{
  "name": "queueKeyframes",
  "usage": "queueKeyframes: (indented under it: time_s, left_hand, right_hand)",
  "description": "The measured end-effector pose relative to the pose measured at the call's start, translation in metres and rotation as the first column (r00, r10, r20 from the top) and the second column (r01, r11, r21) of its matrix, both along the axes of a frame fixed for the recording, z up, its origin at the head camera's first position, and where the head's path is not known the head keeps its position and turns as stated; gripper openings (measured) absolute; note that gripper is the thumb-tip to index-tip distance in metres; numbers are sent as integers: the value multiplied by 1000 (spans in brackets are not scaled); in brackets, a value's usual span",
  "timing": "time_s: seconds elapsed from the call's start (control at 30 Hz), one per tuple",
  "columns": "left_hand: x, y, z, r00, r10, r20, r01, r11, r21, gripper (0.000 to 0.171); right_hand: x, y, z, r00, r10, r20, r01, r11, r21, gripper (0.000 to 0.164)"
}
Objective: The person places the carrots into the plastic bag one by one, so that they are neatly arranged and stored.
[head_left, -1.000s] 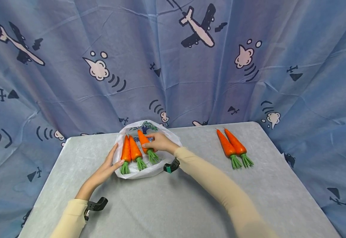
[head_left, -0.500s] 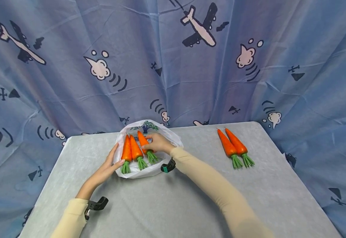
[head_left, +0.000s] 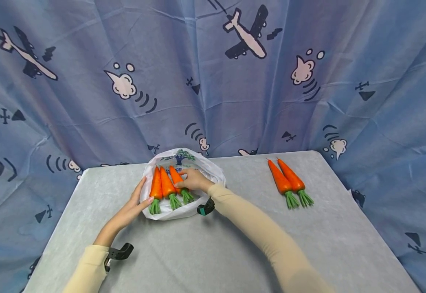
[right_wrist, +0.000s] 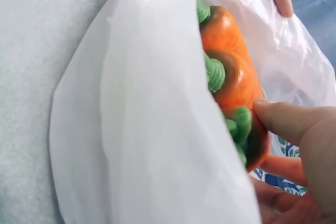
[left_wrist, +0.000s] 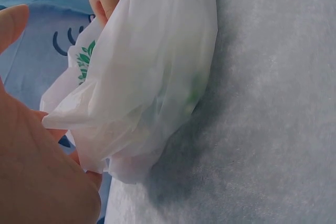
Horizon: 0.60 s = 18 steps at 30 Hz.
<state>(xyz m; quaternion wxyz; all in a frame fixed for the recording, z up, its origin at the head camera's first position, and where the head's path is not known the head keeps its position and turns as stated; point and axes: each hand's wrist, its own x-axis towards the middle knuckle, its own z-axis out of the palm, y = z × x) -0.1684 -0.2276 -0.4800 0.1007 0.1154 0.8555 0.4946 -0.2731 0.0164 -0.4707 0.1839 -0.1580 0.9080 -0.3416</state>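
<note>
A white plastic bag with a green and blue print lies with its mouth spread, at the back left of the table. Inside it two carrots with green stem tufts lie side by side. To their right is a third carrot, pinched between the thumb and fingers of my right hand; in the right wrist view the thumb presses the carrot's thick end. At the bag's left rim is my left hand, its thumb and fingers spread wide against the plastic. The bag hides part of its fingers in the left wrist view.
Two more carrots lie together on the grey-white table, toward the back right. A blue curtain printed with planes and clouds hangs behind the table. Each wrist carries a black camera strap.
My right hand has brought the third carrot lower and slightly left, close against the other two in the bag. The left hand stays in place at the rim.
</note>
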Motion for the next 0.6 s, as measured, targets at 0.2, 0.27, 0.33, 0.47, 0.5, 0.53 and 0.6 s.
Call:
queueKeyframes:
  time_s: [0.2,0.27,0.33,0.47,0.5,0.53,0.6]
  left_hand:
    - [0,0,-1,1000,2,1,-2,1000,0,83]
    - [0,0,-1,1000,1,0,-1,1000,2,83]
    - [0,0,-2,1000,1,-2,-1,1000,1,83]
    - [1,0,-2,1000,0,-6,0,1000,1,83]
    - [1,0,-2,1000,0,-8,0,1000,1,83]
    - [1,0,-2,1000,-1,-9,1,1000,3,83]
    - [1,0,-2,1000,-2,-11,2,1000,4,83]
  right_hand:
    - [3,1,-1,1000,-6,16,6,1000,-15,60]
    - [3,0,-2,1000,-11,8,11,1000,-15,60]
    - [3,0,-3,1000,-16,-1,16,1000,-5,60]
    - [2,-1,-4,1000,-24,-5,24,1000,5,59]
    - [2,-1,-4,1000,-25,-2,25,1000,5,59]
    - [1,-1,-4,1000,-25,0,25,1000,5,59]
    - [0,-1,-5,1000,-23,-1,23,1000,3,57]
